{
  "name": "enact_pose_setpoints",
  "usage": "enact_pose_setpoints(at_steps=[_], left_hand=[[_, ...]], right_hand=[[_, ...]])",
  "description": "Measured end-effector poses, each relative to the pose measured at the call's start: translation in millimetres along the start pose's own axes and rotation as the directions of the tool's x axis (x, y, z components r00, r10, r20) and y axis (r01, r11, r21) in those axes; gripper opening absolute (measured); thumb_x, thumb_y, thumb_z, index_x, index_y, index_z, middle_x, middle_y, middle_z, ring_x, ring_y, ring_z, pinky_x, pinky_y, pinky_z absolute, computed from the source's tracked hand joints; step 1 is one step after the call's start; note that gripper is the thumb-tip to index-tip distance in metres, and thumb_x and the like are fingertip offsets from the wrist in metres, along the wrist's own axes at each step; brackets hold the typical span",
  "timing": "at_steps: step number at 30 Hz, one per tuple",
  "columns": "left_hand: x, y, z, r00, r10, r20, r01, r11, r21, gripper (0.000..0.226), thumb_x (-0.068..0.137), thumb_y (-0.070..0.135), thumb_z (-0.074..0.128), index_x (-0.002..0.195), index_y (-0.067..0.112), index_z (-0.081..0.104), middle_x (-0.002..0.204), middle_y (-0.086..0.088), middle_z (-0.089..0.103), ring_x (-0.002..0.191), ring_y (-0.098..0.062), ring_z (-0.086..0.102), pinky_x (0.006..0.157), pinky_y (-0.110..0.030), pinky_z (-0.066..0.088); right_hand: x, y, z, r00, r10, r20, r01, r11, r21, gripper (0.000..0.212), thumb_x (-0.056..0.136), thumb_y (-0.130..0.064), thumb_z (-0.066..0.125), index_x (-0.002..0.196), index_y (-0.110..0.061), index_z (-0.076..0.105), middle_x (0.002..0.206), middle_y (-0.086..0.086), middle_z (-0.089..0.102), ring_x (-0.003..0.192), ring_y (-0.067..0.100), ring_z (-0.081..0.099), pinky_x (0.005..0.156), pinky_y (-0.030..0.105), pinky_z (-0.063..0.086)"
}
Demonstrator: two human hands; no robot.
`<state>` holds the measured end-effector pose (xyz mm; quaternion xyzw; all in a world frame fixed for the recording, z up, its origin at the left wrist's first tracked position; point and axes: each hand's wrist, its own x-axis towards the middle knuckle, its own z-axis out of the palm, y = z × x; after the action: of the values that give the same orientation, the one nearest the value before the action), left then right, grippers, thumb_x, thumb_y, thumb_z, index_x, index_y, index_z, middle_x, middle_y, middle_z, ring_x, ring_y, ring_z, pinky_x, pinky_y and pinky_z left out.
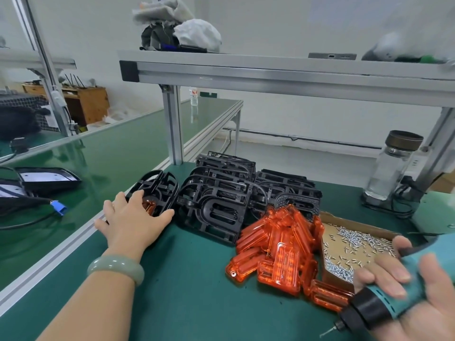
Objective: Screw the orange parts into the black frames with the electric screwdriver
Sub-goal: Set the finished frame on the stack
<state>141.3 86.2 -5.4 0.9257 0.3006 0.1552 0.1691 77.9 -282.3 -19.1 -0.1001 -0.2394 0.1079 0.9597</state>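
Orange plastic, translucent and glossy, makes up the heap of orange parts [278,249] lying on the green surface [184,291], just in front of the stacked black frames [221,193] and touching the cardboard box [337,219] of loose screws [354,238]. To the left of the stack, one separate frame [162,190] lies near the surface's edge with an orange piece [150,205] showing inside it. The left hand [130,220] rests on this frame, palm down, its fingers [136,196] straight and spread over the frame's near rim, with the thumb out to the side. The right hand [418,303] holds the teal electric screwdriver [384,301] at the lower right, fingers curled over its body and the bit [328,332] pointing down and to the left, well apart from the frame.

The frames look like light, stiff moulded plastic with open ribs. They would probably slide on the smooth mat under the driver's push, so the frame is best held by pressing down on its outer rim, clear of the screw holes. The orange parts look hard, slick and easy to scratch or crack if a screw is overdriven. They are best taken by their long edges. Whether the orange piece is fully seated in the frame cannot be told from here.
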Motion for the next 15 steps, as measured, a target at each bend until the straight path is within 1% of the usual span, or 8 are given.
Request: enact_pose_setpoints(at_steps=[2,3,5,7,9,11,13,15], left_hand=[[-6,3,-1,0.998,0.035,-0.059,-0.038,0.998,-0.052,0.079,0.072,0.066,0.060,0.138,0.027,0.039,0.149,-0.008,0.030,0.140,-0.031,0.013,0.109,-0.053,0.013],[-9,7,-2,0.991,0.073,-0.114,-0.084,0.992,-0.095,0.075,0.074,0.060,0.063,0.138,0.025,0.041,0.149,-0.008,0.031,0.140,-0.031,0.013,0.110,-0.051,0.012],[-15,17,-2,0.948,0.201,-0.245,-0.243,0.957,-0.156,0.062,0.078,0.044,0.068,0.132,0.020,0.050,0.145,-0.009,0.039,0.136,-0.032,0.022,0.111,-0.046,0.014],[-19,33,0,0.875,0.362,-0.321,-0.423,0.895,-0.143,0.047,0.081,0.031,0.069,0.124,0.016,0.059,0.135,-0.008,0.050,0.127,-0.033,0.034,0.110,-0.041,0.020],[-23,51,3,0.807,0.488,-0.332,-0.550,0.826,-0.125,0.037,0.081,0.024,0.070,0.117,0.015,0.065,0.126,-0.007,0.058,0.120,-0.033,0.042,0.106,-0.038,0.023],[-25,70,7,0.744,0.585,-0.323,-0.641,0.761,-0.096,0.036,0.080,0.021,0.072,0.115,0.016,0.067,0.119,-0.005,0.061,0.114,-0.032,0.045,0.101,-0.037,0.027],[-26,86,11,0.687,0.677,-0.265,-0.709,0.705,-0.036,0.043,0.079,0.024,0.073,0.120,0.019,0.064,0.121,-0.001,0.059,0.115,-0.030,0.041,0.097,-0.038,0.031],[-22,100,15,0.634,0.755,-0.164,-0.758,0.649,0.059,0.053,0.080,0.031,0.070,0.130,0.024,0.054,0.128,0.004,0.052,0.118,-0.025,0.034,0.096,-0.037,0.032]], right_hand=[[-2,1,0,1.000,0.010,-0.001,-0.010,1.000,0.005,0.052,0.106,-0.035,0.021,0.133,0.004,0.042,0.105,0.032,0.055,0.096,0.044,0.057,0.101,0.045,0.028],[-2,1,-1,1.000,0.015,0.003,-0.015,1.000,0.015,0.052,0.106,-0.035,0.021,0.132,0.004,0.043,0.104,0.032,0.055,0.096,0.044,0.057,0.101,0.045,0.028],[-4,2,-1,1.000,0.021,0.000,-0.021,0.999,0.044,0.051,0.107,-0.034,0.020,0.131,0.004,0.044,0.102,0.032,0.056,0.094,0.044,0.057,0.100,0.046,0.029],[-4,2,1,0.999,0.037,-0.034,-0.035,0.998,0.058,0.050,0.107,-0.032,0.021,0.130,0.005,0.045,0.101,0.032,0.056,0.092,0.044,0.057,0.100,0.048,0.031],[-4,0,2,0.997,0.053,-0.052,-0.051,0.997,0.052,0.050,0.107,-0.032,0.020,0.130,0.004,0.046,0.101,0.031,0.056,0.092,0.043,0.057,0.100,0.048,0.032],[-4,-3,0,0.998,0.050,-0.048,-0.047,0.997,0.055,0.051,0.108,-0.033,0.020,0.130,0.004,0.046,0.101,0.031,0.057,0.093,0.043,0.057,0.100,0.047,0.032],[-5,-6,-2,0.997,0.055,-0.050,-0.052,0.997,0.058,0.051,0.108,-0.033,0.019,0.130,0.004,0.047,0.101,0.032,0.057,0.092,0.044,0.058,0.100,0.047,0.032],[-7,-6,-1,0.993,0.041,-0.110,-0.036,0.998,0.041,0.049,0.108,-0.032,0.023,0.127,0.003,0.050,0.097,0.031,0.058,0.089,0.043,0.059,0.098,0.049,0.035]])
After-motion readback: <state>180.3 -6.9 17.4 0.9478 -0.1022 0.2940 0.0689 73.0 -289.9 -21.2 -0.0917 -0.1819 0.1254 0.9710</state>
